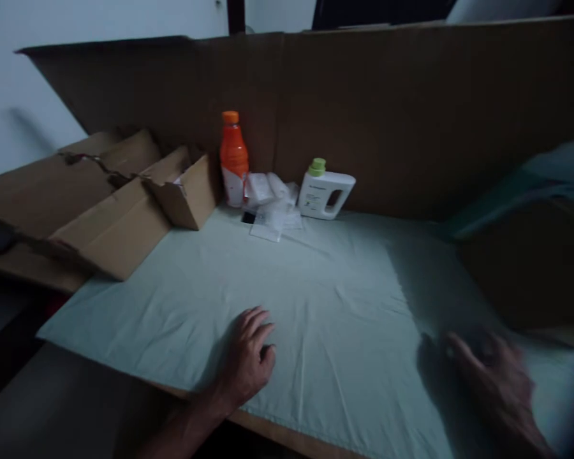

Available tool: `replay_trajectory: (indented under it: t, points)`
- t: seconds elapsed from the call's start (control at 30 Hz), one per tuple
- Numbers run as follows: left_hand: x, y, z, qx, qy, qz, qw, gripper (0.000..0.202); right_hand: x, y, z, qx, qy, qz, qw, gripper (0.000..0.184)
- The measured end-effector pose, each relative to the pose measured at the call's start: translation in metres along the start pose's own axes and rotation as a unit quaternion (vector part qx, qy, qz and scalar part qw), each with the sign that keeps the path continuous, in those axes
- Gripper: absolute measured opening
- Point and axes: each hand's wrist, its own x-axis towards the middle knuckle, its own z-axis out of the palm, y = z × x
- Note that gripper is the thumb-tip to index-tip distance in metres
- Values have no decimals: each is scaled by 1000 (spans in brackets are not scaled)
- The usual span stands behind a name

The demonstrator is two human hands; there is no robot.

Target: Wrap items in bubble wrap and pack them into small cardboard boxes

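Note:
My left hand [249,360] rests on the pale green cloth [316,287] near its front edge. Its fingers are loosely bent and apart, with nothing in them. At the right, my right hand [500,376] is blurred by motion, low over the same cloth. Between its thumb and fingers shows a dark, rounded shape [482,344], too smeared to name. Neither hand touches the bottles at the back.
An orange bottle [234,156], clear plastic packets [272,201] and a white jug with a green cap [318,194] stand along the cardboard wall [387,115]. A divided cardboard box [110,217] sits left; another cloth-draped box [530,268] stands right.

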Motion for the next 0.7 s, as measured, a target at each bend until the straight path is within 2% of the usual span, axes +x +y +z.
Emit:
replay_trajectory:
  t: [0.07, 0.13, 0.17, 0.23, 0.3, 0.37, 0.43, 0.53, 0.6, 0.7]
  points:
    - [-4, 5, -1, -12, -31, 12, 999, 39, -14, -48, 37, -55, -82, -59, 993, 46]
    - [-10, 6, -3, -44, -67, 36, 996, 41, -28, -113, 78, -46, -168, -169, 970, 45]
    - [-13, 5, -6, -68, -84, 56, 992, 40, -36, -148, 98, -37, -199, -224, 953, 44]
    - [-13, -3, -18, -112, -101, 77, 986, 34, -53, -214, 134, -9, -280, -328, 902, 45]
    - [-2, -20, -40, -114, -63, 56, 990, 31, -71, -267, 162, 24, -359, -409, 839, 45]
    - [19, -43, -71, -68, 27, 14, 997, 32, -84, -303, 180, 54, -405, -450, 794, 46]
    - [49, -69, -107, -6, 112, -10, 994, 30, -91, -320, 189, 67, -422, -456, 781, 46]
    - [104, -104, -153, 89, 205, -37, 974, 37, -92, -321, 193, 68, -420, -444, 789, 43]
    - [143, -121, -174, 139, 250, -54, 957, 46, -90, -316, 193, 71, -414, -447, 790, 42]
    - [196, -140, -189, 179, 279, -60, 941, 56, -88, -312, 193, 70, -408, -453, 790, 41]
